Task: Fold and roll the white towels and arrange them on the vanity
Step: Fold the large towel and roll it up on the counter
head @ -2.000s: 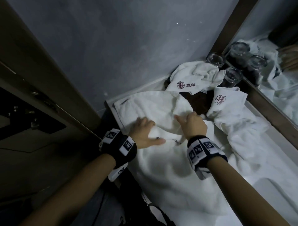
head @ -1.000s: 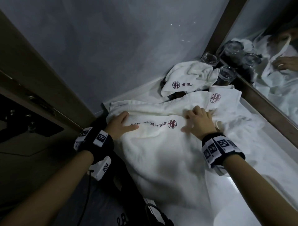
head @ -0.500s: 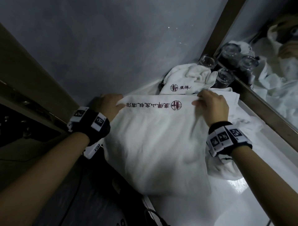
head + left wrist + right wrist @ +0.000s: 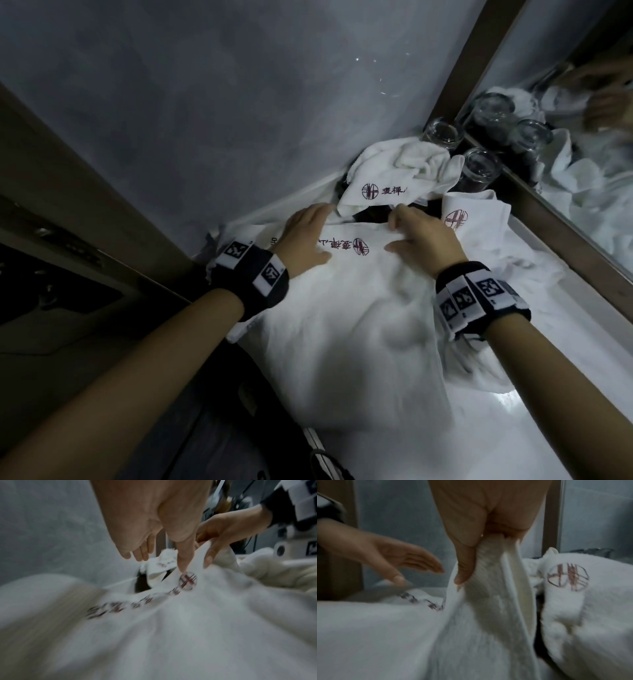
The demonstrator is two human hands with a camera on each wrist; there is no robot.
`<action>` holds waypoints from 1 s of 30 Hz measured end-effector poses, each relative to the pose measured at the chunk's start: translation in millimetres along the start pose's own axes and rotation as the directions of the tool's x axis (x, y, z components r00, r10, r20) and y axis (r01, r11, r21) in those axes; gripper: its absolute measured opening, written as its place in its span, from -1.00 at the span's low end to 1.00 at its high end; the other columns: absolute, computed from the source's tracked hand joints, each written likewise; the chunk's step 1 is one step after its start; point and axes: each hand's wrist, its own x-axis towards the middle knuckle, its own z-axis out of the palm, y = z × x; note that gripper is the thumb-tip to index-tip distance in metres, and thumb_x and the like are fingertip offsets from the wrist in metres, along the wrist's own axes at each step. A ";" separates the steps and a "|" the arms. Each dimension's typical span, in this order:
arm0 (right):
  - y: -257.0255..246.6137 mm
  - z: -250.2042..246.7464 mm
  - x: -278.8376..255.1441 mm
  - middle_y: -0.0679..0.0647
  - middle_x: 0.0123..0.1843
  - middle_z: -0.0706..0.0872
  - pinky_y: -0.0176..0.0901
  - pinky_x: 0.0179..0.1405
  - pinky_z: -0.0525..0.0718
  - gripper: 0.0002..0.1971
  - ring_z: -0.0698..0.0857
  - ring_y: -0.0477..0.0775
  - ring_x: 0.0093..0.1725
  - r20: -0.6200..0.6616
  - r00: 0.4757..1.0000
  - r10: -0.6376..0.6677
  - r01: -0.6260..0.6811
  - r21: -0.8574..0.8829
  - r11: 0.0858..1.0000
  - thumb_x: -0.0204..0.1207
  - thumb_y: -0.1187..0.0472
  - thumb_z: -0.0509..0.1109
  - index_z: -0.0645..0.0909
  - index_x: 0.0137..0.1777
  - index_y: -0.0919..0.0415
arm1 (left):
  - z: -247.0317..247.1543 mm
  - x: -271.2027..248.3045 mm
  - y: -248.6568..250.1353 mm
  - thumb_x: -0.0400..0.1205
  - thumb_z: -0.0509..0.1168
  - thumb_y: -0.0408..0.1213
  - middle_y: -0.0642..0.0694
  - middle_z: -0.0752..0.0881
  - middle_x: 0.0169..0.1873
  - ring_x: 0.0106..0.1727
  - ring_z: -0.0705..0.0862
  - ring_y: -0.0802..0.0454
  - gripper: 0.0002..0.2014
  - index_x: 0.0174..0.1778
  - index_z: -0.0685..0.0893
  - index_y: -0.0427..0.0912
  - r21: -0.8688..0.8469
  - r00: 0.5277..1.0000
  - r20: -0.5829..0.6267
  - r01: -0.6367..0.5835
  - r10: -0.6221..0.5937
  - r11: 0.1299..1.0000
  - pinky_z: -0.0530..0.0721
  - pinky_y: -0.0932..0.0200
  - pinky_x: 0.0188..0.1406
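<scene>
Towel (image 4: 342, 329) work from my seat: the big one lies spread over the surface (image 4: 534, 428), its printed far edge at 12 o'clock from my wrists, its near end hanging off the front lip. My right hand (image 4: 424, 240) pinches that far edge, thumb on top and fingers tucked under, as the right wrist view shows with a raised fold of cloth in the grip. My left hand (image 4: 305, 236) lies flat and relaxed on the towel at 9 o'clock of the red logo (image 4: 360, 246), holding nothing.

To fold well, I judge I should pin the cloth with the left palm, match the edges before letting go, then smooth out the bumps toward 6 o'clock so the roll starts tight.

At 1 o'clock a crumpled small towel (image 4: 397, 174) sits against two glasses (image 4: 478, 169), and another logo towel (image 4: 476, 219) lies at 2 o'clock, just beside my right hand.

Hard to read: the towel's left corner is hidden under my wristband, both wrist views are smeared, and I cannot tell what the dark patch under the small towel is.
</scene>
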 end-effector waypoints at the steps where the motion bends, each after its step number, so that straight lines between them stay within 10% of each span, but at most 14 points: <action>1: -7.5 -3.2 -6.8 0.01 -0.09 0.60 0.03 -0.15 0.52 -0.66 0.64 0.22 -0.07 -0.008 0.997 -0.083 0.083 0.065 0.994 0.27 0.29 0.57 0.54 0.00 0.22 | -0.8 1.2 13.6 0.45 0.47 -0.31 -0.17 0.26 0.53 0.53 0.22 -0.06 -0.19 0.55 0.18 -0.23 -0.072 0.999 0.001 -0.044 0.044 0.996 0.04 0.26 0.43; 5: -38.2 -20.2 -31.9 0.08 -0.16 0.70 -0.17 -0.17 0.57 -0.73 0.64 0.08 -0.19 -0.140 0.952 -0.272 0.304 0.327 0.895 0.22 0.35 0.63 0.62 -0.15 0.28 | -6.4 0.8 59.4 0.33 0.58 -0.26 0.05 0.55 0.14 0.14 0.30 0.41 -0.49 0.15 0.54 -0.14 -0.275 0.982 0.023 -0.173 0.186 0.946 0.07 0.53 0.30; 9: -41.8 -32.8 -50.1 -0.12 -0.24 0.59 -0.46 -0.28 0.42 -0.66 0.52 -0.22 -0.27 -0.253 0.955 -0.157 0.258 0.437 0.862 0.17 0.23 0.68 0.57 -0.18 0.19 | -10.8 -20.4 67.3 0.33 0.56 -0.38 0.34 0.68 -0.36 -0.37 0.48 0.63 -0.72 -0.09 0.68 -0.21 -0.505 0.991 -0.043 -0.133 0.129 0.853 0.37 0.64 -0.31; 13: -40.0 -28.2 -68.9 0.04 -0.23 0.64 -0.31 -0.22 0.60 -0.60 0.62 -0.05 -0.25 -0.131 0.989 0.063 0.047 0.702 0.711 0.19 0.21 0.67 0.50 -0.12 0.16 | -4.3 -52.7 52.2 0.38 0.54 -0.31 0.19 0.32 -0.67 -0.56 0.32 0.29 -0.56 -0.59 0.40 0.10 -0.537 0.986 -0.166 -0.064 -0.031 0.841 0.31 0.51 -0.51; 19: -62.8 -3.6 -89.7 0.10 -0.30 0.68 -0.30 -0.15 0.55 -0.83 0.57 -0.03 -0.29 -0.082 0.997 -0.002 0.063 0.756 0.651 0.35 0.32 0.55 0.62 -0.20 0.11 | 12.2 -91.0 51.4 0.54 0.40 -0.32 -0.06 0.49 -0.45 -0.38 0.43 0.12 -0.96 -0.21 0.68 -0.11 -0.657 0.995 -0.063 0.020 -0.081 0.754 0.41 0.23 -0.33; 22: -73.4 2.4 -98.9 0.41 -0.23 0.60 -0.28 -0.17 0.52 -0.88 0.53 0.22 -0.26 -0.109 0.994 -0.021 0.093 0.708 0.700 0.39 0.27 0.54 0.64 -0.17 0.10 | 17.1 -101.5 50.5 0.61 0.30 -0.26 -0.06 0.34 -0.53 -0.45 0.31 0.09 -0.81 -0.28 0.60 -0.26 -0.612 0.987 -0.113 0.025 -0.118 0.790 0.31 0.16 -0.40; 26: -82.2 5.3 -104.8 -0.05 -0.33 0.62 -0.42 -0.25 0.44 -0.81 0.52 -0.18 -0.31 -0.035 0.999 -0.002 0.027 0.719 0.694 0.32 0.23 0.59 0.62 -0.16 0.09 | 23.3 -113.1 50.2 0.65 0.24 -0.26 0.10 0.39 -0.63 -0.52 0.33 0.22 -0.81 -0.19 0.66 -0.28 -0.576 0.979 -0.165 0.004 -0.121 0.818 0.33 0.27 -0.44; 30: -86.3 4.3 -107.0 0.15 -0.33 0.56 -0.26 -0.29 0.38 -0.86 0.46 -0.08 -0.30 0.007 1.000 -0.003 -0.003 0.727 0.687 0.37 0.28 0.53 0.58 -0.22 0.15 | 26.9 -118.2 49.4 0.69 0.16 -0.24 0.10 0.44 -0.57 -0.47 0.41 0.25 -0.79 -0.17 0.65 -0.17 -0.529 0.973 -0.198 -0.004 -0.119 0.849 0.36 0.36 -0.41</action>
